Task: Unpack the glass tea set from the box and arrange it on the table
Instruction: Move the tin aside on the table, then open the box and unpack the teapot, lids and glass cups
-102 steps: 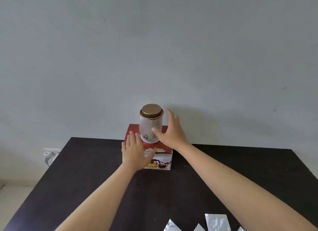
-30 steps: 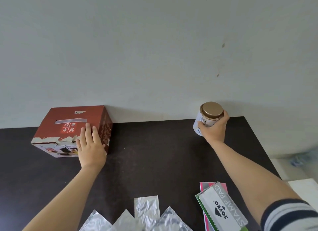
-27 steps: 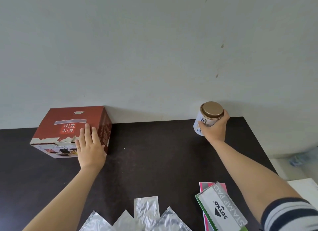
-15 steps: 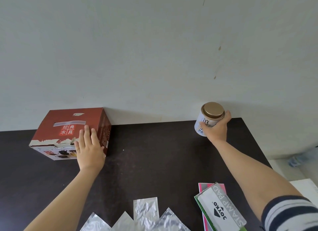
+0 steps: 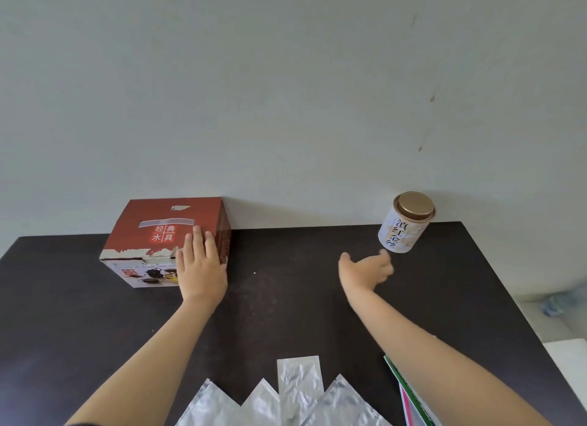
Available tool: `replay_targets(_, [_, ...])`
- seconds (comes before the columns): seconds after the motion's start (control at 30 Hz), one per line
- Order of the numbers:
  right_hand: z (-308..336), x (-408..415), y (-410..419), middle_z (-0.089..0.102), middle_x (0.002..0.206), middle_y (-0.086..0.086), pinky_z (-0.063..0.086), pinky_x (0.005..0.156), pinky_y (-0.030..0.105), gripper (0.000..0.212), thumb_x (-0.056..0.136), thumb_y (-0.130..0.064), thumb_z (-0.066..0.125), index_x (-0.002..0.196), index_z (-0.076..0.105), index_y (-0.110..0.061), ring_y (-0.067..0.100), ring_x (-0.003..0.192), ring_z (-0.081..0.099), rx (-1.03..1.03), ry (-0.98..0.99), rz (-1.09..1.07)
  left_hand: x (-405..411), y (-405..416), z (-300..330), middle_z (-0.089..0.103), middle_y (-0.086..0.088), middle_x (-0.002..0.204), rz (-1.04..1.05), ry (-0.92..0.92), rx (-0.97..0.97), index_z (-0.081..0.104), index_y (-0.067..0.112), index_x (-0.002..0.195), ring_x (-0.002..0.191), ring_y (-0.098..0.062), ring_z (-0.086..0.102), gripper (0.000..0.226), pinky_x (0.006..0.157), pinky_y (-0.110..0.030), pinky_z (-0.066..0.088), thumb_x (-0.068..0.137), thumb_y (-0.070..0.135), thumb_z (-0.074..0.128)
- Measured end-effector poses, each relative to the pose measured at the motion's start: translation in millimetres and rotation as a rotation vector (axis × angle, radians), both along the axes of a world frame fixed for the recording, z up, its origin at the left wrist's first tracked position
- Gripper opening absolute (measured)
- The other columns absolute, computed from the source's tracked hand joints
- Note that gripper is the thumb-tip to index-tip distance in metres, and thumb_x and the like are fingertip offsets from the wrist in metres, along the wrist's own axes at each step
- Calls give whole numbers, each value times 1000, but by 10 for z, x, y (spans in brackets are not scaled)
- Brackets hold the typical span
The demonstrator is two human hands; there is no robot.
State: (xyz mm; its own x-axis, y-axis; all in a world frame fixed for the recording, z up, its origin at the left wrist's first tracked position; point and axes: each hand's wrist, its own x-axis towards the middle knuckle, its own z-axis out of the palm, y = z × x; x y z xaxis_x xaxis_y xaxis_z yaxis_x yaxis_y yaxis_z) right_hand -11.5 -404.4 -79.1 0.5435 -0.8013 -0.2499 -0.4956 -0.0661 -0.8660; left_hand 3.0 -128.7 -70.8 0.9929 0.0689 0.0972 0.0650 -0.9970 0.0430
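Where the dark table [image 5: 286, 314] runs nearest, silver foil packets [image 5: 286, 397] lie fanned. Farther back, the left hand [image 5: 201, 268] rests flat, fingers together, on the red box [image 5: 165, 235], which is shut against the wall. The right hand [image 5: 365, 268] hangs open and empty, just short of the tea tin [image 5: 406, 224].

Soft even daylight, slight wide-angle warp.

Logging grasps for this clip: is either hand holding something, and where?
Nothing is gripped. The left hand lies flat on the red box; the right hand is open, clear of the tea tin.
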Motion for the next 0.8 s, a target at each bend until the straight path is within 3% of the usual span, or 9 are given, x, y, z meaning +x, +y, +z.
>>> replay_targets(0.1, [91, 11, 622, 30, 145, 12, 43, 98, 39, 66, 85, -14, 68, 141, 35, -9, 31, 129, 41, 29, -10, 218, 11, 140, 122, 22, -15, 155, -92, -37, -61, 31, 7, 144, 141, -36, 23, 70, 113, -49, 22, 88, 42, 56])
replay_targets(0.27, [335, 69, 1604, 41, 140, 4, 43, 85, 24, 54, 90, -18, 61, 140, 39, -14, 20, 116, 52, 4, -112, 512, -4, 642, 227, 32, -9, 151, -222, -147, -184, 42, 12, 137, 135, -34, 34, 57, 113, -51, 21, 91, 45, 46])
replay_targets(0.37, [416, 87, 2074, 43, 141, 3, 40, 95, 24, 50, 92, -18, 60, 138, 42, -14, 18, 126, 47, -65, -151, 666, -11, 1053, 259, 32, -14, 150, -157, -204, -230, 43, 8, 135, 134, -38, 34, 58, 110, -55, 23, 89, 41, 54])
replay_targets(0.5, [393, 89, 2445, 41, 138, 2, 35, 92, 17, 45, 91, -22, 61, 133, 47, -14, 14, 126, 44, -284, -191, 870, 41, 1593, 310, 24, -23, 150, 30, -160, -310, 33, 4, 140, 137, -42, 26, 76, 111, -55, 20, 85, 51, 56])
replay_targets(0.63, [321, 104, 2532, 39, 136, 4, 41, 95, 23, 45, 88, -26, 64, 129, 49, -13, 18, 127, 41, -399, -188, 843, 135, 1922, 278, 31, -20, 146, 62, -4, -486, 23, 4, 142, 135, -38, 31, 93, 106, -50, 35, 79, 61, 60])
replay_targets(0.7, [307, 104, 2543, 42, 134, 4, 41, 95, 23, 45, 88, -27, 65, 129, 49, -12, 17, 125, 43, -429, -192, 831, 159, 1950, 254, 45, -12, 134, 30, 51, -614, 28, 11, 136, 123, -31, 45, 84, 95, -45, 46, 77, 57, 65])
replay_targets(0.8, [286, 100, 2552, 45, 134, 4, 38, 93, 20, 44, 89, -28, 64, 128, 51, -11, 17, 125, 44, -499, -197, 825, 141, 1885, 223, 51, -8, 126, 15, 49, -723, 32, 14, 134, 115, -25, 52, 73, 87, -38, 48, 80, 48, 67])
